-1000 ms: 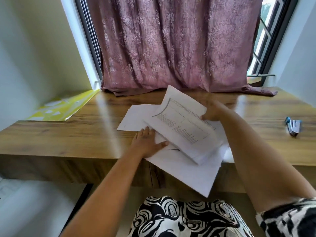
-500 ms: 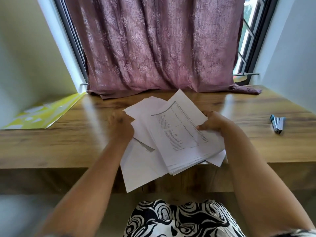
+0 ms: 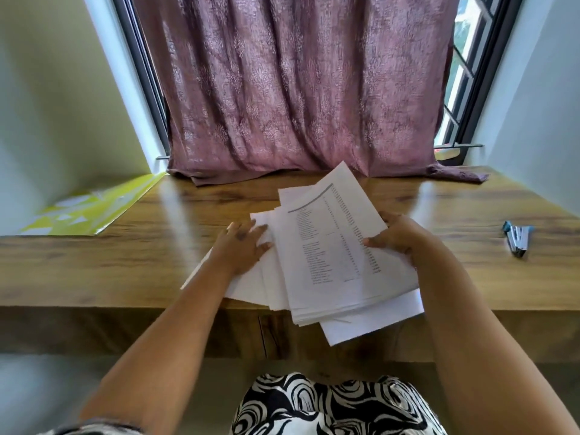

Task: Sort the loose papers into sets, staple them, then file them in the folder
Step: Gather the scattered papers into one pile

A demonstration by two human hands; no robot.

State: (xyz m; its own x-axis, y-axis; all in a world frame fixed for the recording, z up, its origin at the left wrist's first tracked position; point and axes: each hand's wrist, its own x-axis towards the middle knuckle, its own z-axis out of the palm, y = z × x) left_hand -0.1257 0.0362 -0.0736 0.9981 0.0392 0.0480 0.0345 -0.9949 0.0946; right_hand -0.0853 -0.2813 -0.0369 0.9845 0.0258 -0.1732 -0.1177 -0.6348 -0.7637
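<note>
Both hands were on the papers in our head view: our right hand pinched the stack's right edge, and our left hand pressed flat, fingers straight, on the sheets beside it. Hanging over the surface edge, the thin, slippery sheets could slide off. The stapler and glossy yellow folder lay well apart.

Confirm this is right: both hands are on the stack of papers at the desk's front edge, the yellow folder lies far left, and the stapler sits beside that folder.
Wrong on the stapler: the head view shows it on the far right of the desk, apart from the yellow folder. The rest stands: left hand and right hand are on the papers.
</note>
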